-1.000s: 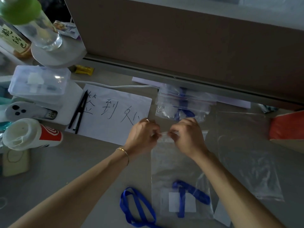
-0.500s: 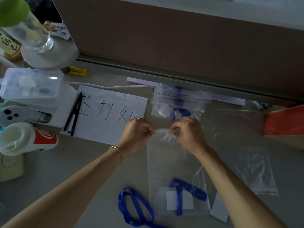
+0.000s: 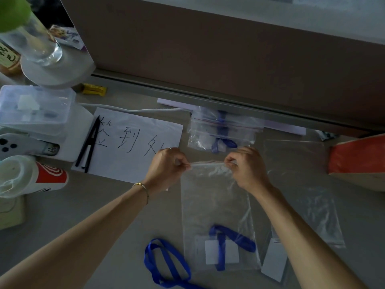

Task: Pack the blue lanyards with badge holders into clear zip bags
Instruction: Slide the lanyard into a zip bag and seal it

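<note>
Sealing step: the zip strip (image 3: 208, 163) at the far edge of the clear zip bag (image 3: 214, 205) is pinched at both ends, and closing it is judged to be the step in hand.
Left grip: the left hand (image 3: 166, 170) is curled tight on the left end of the strip, thumb against forefinger.
Right grip: the right hand (image 3: 248, 167) is curled tight on the right end of the strip, narrow like the other.
Packed item: a blue lanyard (image 3: 231, 240) with its badge holder (image 3: 221, 254) lies inside the bag at its near end, flat on the tabletop (image 3: 104, 205).
Loose lanyard: a second blue lanyard (image 3: 166, 263) lies outside the bag, just left of it, near the edge of the view.
Finished bags: a stack of filled bags (image 3: 220, 132) rests at the far side, close beyond the hands.
Risk, partial seal: the middle of the strip between the two pinches could be left open if only the ends are pressed.
Risk, trapped air: the bag looks puffed and creased, so air could be sealed in and the stack made unsteady.
Risk, sliding contents: if the far edge is lifted high, the lanyard could be bunched further into the near corner.
Risk, missed item: the loose lanyard could be brushed off the tabletop by a forearm.
Not visible: whether the strip tracks are already mated cannot be told.
</note>
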The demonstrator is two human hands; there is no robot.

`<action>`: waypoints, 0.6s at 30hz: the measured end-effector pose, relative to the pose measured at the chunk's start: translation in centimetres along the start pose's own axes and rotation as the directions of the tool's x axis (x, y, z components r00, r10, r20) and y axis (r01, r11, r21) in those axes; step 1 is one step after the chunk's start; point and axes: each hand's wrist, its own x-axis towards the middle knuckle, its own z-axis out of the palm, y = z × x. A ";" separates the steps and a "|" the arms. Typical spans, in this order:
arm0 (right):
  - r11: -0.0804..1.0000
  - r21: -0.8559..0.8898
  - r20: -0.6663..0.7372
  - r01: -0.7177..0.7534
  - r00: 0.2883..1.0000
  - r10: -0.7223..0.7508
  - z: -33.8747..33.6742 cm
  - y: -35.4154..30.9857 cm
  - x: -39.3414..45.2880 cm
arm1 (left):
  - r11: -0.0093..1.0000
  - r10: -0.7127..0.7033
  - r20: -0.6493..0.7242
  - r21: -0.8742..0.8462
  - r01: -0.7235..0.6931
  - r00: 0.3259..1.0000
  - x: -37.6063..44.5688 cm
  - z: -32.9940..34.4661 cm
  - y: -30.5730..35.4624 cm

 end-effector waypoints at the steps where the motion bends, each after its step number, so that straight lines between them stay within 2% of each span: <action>1: 1.000 -0.006 -0.001 -0.008 1.000 0.008 -0.1 0.3 0.0 | 1.000 -0.002 0.003 -0.004 0.002 1.000 0.1 -0.1 -0.2; 4: 0.999 -0.038 0.005 -0.018 1.000 0.019 -0.2 0.8 0.0 | 1.000 -0.003 0.016 -0.003 0.003 1.000 0.2 -0.1 -0.2; 15: 0.998 0.055 0.043 -0.013 0.999 0.011 -0.8 1.9 -0.1 | 0.999 -0.019 0.025 -0.032 0.020 1.000 1.0 -0.3 -0.5; 18: 0.996 0.057 0.062 -0.072 0.996 0.069 -0.9 2.1 -0.4 | 0.999 -0.026 0.031 -0.034 0.028 0.999 1.2 -0.2 -0.5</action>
